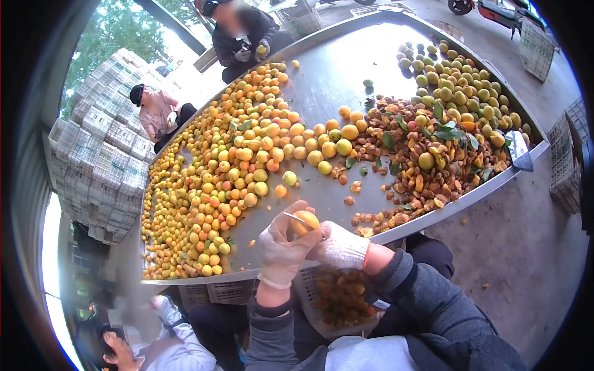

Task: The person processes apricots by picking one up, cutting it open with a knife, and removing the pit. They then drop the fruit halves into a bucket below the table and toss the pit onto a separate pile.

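Observation:
Above the near edge of the metal table, my left hand (283, 250), in a pale glove, is closed around an orange-yellow apricot (307, 221). My right hand (342, 247), in a white knitted glove, is pressed close beside it. From the right hand's fingers a small knife (298, 218) with a thin blade reaches across the apricot; its handle is hidden in the glove. Below my hands stands a crate (307, 290) with a heap of halved apricots (342, 295) in it.
Whole apricots (229, 167) cover the left of the metal table (328, 65). Brown pits and scraps (408, 167) lie right, near greener fruit (470, 93). Co-workers sit at the far side (244, 37), left (162, 114) and near left (167, 346). Crates (105, 148) are stacked behind.

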Tool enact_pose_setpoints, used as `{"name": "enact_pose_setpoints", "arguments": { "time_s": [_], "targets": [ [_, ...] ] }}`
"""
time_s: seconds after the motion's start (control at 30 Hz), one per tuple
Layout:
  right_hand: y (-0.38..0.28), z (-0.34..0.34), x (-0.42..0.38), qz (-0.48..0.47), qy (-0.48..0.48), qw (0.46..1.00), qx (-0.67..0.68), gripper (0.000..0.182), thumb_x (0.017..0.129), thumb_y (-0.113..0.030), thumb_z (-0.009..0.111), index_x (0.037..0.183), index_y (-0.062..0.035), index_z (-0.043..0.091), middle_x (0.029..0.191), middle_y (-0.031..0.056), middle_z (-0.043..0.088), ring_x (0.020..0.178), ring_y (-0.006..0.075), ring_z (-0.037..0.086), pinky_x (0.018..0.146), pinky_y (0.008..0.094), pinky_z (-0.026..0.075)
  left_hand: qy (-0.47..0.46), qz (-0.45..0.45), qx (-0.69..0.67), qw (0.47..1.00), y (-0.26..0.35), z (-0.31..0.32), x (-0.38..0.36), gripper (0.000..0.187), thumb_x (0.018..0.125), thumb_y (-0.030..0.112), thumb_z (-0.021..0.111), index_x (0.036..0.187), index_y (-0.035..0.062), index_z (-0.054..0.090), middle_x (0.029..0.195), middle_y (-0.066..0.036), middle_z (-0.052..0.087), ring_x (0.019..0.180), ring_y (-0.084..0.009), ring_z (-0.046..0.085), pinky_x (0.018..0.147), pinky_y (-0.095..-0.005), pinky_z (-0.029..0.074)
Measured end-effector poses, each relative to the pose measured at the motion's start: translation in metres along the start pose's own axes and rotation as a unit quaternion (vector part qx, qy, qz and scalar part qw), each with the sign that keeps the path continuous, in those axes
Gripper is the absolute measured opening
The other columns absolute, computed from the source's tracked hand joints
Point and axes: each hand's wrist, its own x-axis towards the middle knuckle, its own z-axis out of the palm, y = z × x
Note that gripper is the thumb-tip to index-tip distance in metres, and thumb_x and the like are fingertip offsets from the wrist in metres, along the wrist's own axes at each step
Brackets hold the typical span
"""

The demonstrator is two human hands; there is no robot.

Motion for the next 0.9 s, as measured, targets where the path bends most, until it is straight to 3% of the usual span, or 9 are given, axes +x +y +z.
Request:
{"name": "enact_pose_setpoints", "arguments": {
  "time_s": [0.03, 0.07, 0.13, 0.3, 0.53, 0.63, 0.7, 0.83, 0.9],
  "targets": [
    [0.027, -0.001, 0.007, 0.004, -0.032, 0.989, 0.147, 0.013, 0.087, -0.012, 0.06, 0.092, -0.0029, 0.068, 0.074, -0.0012, 0.062, 0.073, 0.007, 0.055, 0.064, 0.0253, 0.046, -0.001, 0.0, -0.003, 1.0, 0.002, -0.003, -0.002, 0.054, 0.071, -0.004, 0.078, 0.12, -0.006, 0.055, 0.108, -0.011, 0.064, 0.098, -0.0158, 0.061, 0.088, -0.0278, 0.051],
    [0.024, 0.003, 0.004, 0.004, -0.031, 0.989, 0.145, 0.013, 0.087, -0.012, 0.06, 0.092, -0.0029, 0.068, 0.074, -0.0012, 0.062, 0.073, 0.007, 0.055, 0.064, 0.0253, 0.046, -0.013, 0.0, 0.007, 1.0, 0.004, -0.006, -0.005, 0.054, 0.071, -0.004, 0.077, 0.12, -0.0063, 0.055, 0.107, -0.013, 0.065, 0.095, -0.0169, 0.062, 0.085, -0.0288, 0.052],
    [0.012, 0.01, 0.0, -0.034, 0.005, 0.998, -0.054, 0.013, 0.087, -0.013, 0.06, 0.09, -0.0028, 0.067, 0.071, 0.0019, 0.063, 0.07, 0.0078, 0.055, 0.063, 0.0277, 0.047, -0.023, 0.002, 0.017, 1.0, 0.003, -0.007, -0.009, 0.053, 0.071, -0.004, 0.077, 0.12, -0.0066, 0.055, 0.106, -0.014, 0.065, 0.092, -0.018, 0.063, 0.082, -0.0298, 0.053],
    [-0.002, 0.018, -0.003, -0.096, 0.188, 0.919, -0.334, 0.013, 0.08, -0.009, 0.059, 0.09, -0.0071, 0.067, 0.075, 0.0191, 0.064, 0.073, 0.0407, 0.06, 0.065, 0.0411, 0.05, 0.118, 0.005, -0.239, 0.964, -0.016, 0.002, -0.01, 0.056, 0.071, -0.004, 0.079, 0.121, -0.0065, 0.054, 0.106, -0.014, 0.064, 0.091, -0.0186, 0.062, 0.082, -0.0306, 0.054],
    [0.001, 0.014, 0.002, -0.087, 0.216, 0.901, -0.366, 0.014, 0.083, -0.013, 0.059, 0.093, -0.0082, 0.067, 0.075, 0.0151, 0.066, 0.07, 0.0366, 0.063, 0.064, 0.0393, 0.05, 0.144, 0.07, -0.033, 0.987, -0.021, 0.019, -0.012, 0.056, 0.069, -0.004, 0.08, 0.119, -0.0066, 0.055, 0.106, -0.011, 0.063, 0.09, -0.0162, 0.061, 0.081, -0.0288, 0.054],
    [-0.003, 0.006, 0.005, -0.11, 0.152, 0.958, -0.215, 0.015, 0.084, -0.015, 0.059, 0.094, -0.0075, 0.068, 0.075, 0.0127, 0.067, 0.069, 0.031, 0.064, 0.062, 0.0365, 0.049, 0.125, 0.038, -0.013, 0.991, -0.017, 0.015, -0.006, 0.054, 0.068, -0.005, 0.079, 0.117, -0.0067, 0.057, 0.106, -0.01, 0.062, 0.097, -0.0152, 0.06, 0.086, -0.0279, 0.051],
    [-0.03, -0.002, -0.001, 0.191, 0.011, 0.98, -0.047, 0.016, 0.085, -0.015, 0.058, 0.095, -0.0058, 0.068, 0.077, 0.0124, 0.068, 0.07, 0.0272, 0.065, 0.062, 0.0333, 0.049, 0.068, 0.002, 0.018, 0.997, -0.011, 0.008, -0.003, 0.052, 0.07, -0.004, 0.078, 0.117, -0.0061, 0.057, 0.107, -0.011, 0.062, 0.098, -0.0162, 0.06, 0.088, -0.0284, 0.05],
    [-0.033, 0.0, 0.002, 0.196, 0.022, 0.975, -0.098, 0.017, 0.083, -0.012, 0.059, 0.093, -0.0041, 0.069, 0.077, 0.0119, 0.069, 0.07, 0.0242, 0.064, 0.065, 0.0321, 0.049, 0.017, -0.004, -0.021, 1.0, -0.017, -0.01, 0.005, 0.047, 0.074, -0.003, 0.075, 0.118, -0.0055, 0.058, 0.108, -0.011, 0.062, 0.098, -0.017, 0.061, 0.09, -0.0285, 0.05],
    [-0.017, -0.011, -0.001, 0.039, 0.015, 0.97, -0.24, 0.017, 0.08, -0.012, 0.06, 0.092, -0.0041, 0.07, 0.076, 0.0094, 0.069, 0.07, 0.0199, 0.063, 0.067, 0.0317, 0.049, 0.095, -0.051, -0.213, 0.971, -0.016, -0.013, 0.006, 0.05, 0.075, -0.003, 0.074, 0.121, -0.0052, 0.055, 0.108, -0.01, 0.063, 0.095, -0.017, 0.062, 0.09, -0.0283, 0.05]
  ]
}}
